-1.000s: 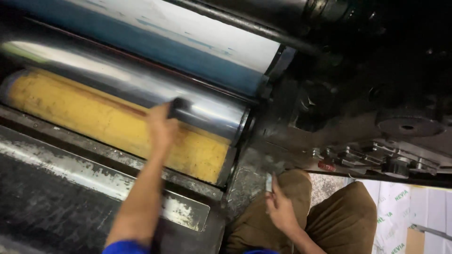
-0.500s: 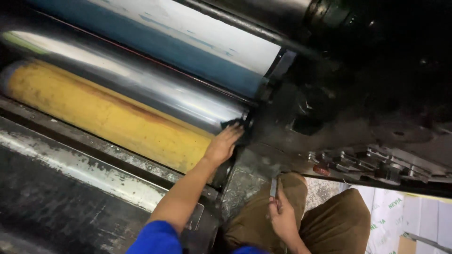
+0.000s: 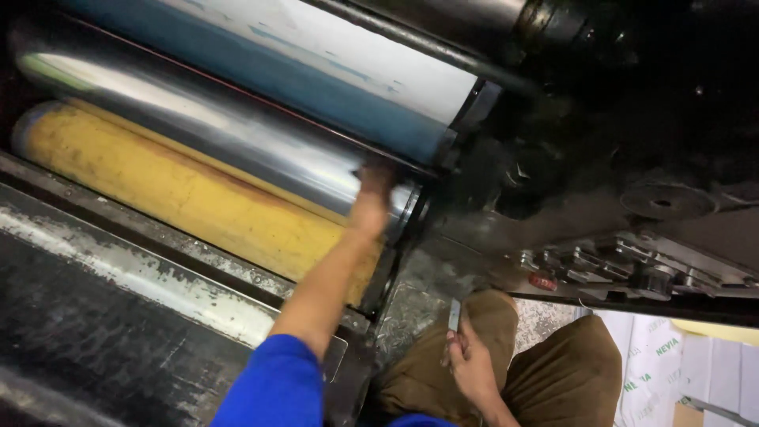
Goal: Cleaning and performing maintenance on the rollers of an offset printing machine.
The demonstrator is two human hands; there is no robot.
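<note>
The left hand (image 3: 370, 199) reaches up against the right end of the shiny steel roller (image 3: 221, 130), fingers pressed to the metal close to the dark gap under the blue cylinder (image 3: 316, 79). The hand is blurred, and whether it has a cloth or pad under the fingers cannot be told; the fingers look closed together against the surface rather than spread. The right hand (image 3: 472, 365) rests low by the brown-trousered knee (image 3: 498, 324), curled around a small flat metal blade (image 3: 454, 315) that points upward, clear of the machine.

Just below the steel roller lies the yellow roller (image 3: 182, 190), its coating blotched and streaked with brownish marks along its length. Above, the blue cylinder carries a white sheet (image 3: 340, 43) on its upper face. In front of the rollers runs a worn, ink-blackened metal guard (image 3: 134, 277) with scratched bright patches. To the right stands the black side frame (image 3: 601, 158) of the press, with small fittings and a red button (image 3: 544, 281) along its lower edge; white wrapped packs (image 3: 656, 364) sit on the floor beyond.

Judging by how things lie, the steel roller already gleams over most of its span, so the work there seems well advanced, with the hand at its very end. The yellow roller looks unclean yet.
</note>
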